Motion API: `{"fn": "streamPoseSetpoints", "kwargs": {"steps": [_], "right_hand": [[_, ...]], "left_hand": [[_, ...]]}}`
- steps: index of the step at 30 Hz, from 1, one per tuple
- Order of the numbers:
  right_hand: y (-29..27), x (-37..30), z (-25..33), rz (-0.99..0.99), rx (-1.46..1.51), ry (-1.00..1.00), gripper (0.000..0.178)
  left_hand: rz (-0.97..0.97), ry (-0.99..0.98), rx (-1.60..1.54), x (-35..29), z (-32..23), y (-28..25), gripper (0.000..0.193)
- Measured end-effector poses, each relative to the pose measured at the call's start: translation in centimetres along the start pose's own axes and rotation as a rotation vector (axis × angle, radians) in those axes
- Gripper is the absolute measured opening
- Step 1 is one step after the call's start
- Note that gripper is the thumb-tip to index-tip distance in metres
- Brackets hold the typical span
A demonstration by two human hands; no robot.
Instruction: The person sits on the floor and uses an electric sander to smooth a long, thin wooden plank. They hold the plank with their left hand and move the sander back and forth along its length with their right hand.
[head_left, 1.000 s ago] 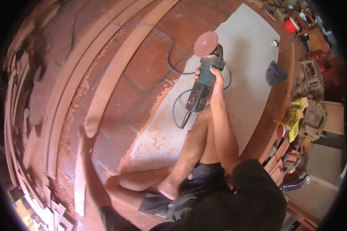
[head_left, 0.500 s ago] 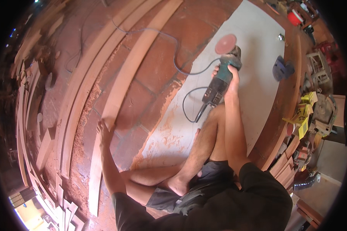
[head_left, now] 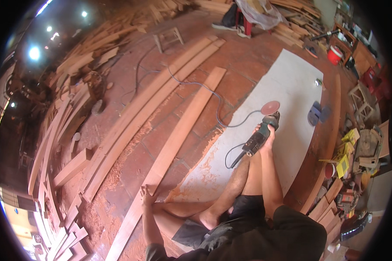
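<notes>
Above the white sheet (head_left: 294, 87), the right hand (head_left: 268, 138) had its fingers wrapped firmly round the grinder (head_left: 251, 146)! Down left, the left hand (head_left: 147, 198) touched the long board (head_left: 182, 126) on the tiles (head_left: 159, 139); gripping or just resting, I couldn't tell.

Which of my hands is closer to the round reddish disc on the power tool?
Right. Your right hand holds the power tool just behind the disc, while your left hand is on the long wooden board, farther away to the left.

The far end of the board (head_left: 177, 139) (plus a stool (head_left: 158, 43)) has appeared.
</notes>
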State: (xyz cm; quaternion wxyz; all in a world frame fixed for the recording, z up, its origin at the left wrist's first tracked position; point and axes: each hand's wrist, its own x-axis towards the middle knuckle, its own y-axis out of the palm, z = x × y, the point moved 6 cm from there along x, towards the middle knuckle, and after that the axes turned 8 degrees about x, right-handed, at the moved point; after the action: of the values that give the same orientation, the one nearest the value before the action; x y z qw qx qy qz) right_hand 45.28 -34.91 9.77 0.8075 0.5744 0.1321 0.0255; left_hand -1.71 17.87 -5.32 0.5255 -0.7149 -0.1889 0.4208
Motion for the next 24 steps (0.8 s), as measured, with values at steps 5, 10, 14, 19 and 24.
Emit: {"fn": "streamPoseSetpoints", "kwargs": {"steps": [5,10,14,19,24], "right_hand": [[-0.3,1.2,-2.5,-0.051,-0.044,0.157,0.044],[-0.7,2.3,-3.5,-0.097,-0.152,0.223,0.047],[-0.8,2.8,-4.1,-0.128,-0.093,0.186,0.047],[-1.7,3.8,-2.5,-0.171,0.011,0.2,0.05],[-1.5,3.0,-2.5,-0.137,0.085,0.156,0.05]], "left_hand": [[-0.138,0.023,-0.002,-0.8,0.0,-1.7,0.098],[-0.204,0.083,-0.087,-1.0,-0.9,-1.8,0.079],[-0.251,0.12,-0.029,-1.7,-1.8,-1.8,0.066],[-0.24,0.234,-0.131,-2.9,-4.8,-2.4,0.061],[-0.196,0.101,-0.06,-2.7,-3.3,-2.7,0.065]]}}
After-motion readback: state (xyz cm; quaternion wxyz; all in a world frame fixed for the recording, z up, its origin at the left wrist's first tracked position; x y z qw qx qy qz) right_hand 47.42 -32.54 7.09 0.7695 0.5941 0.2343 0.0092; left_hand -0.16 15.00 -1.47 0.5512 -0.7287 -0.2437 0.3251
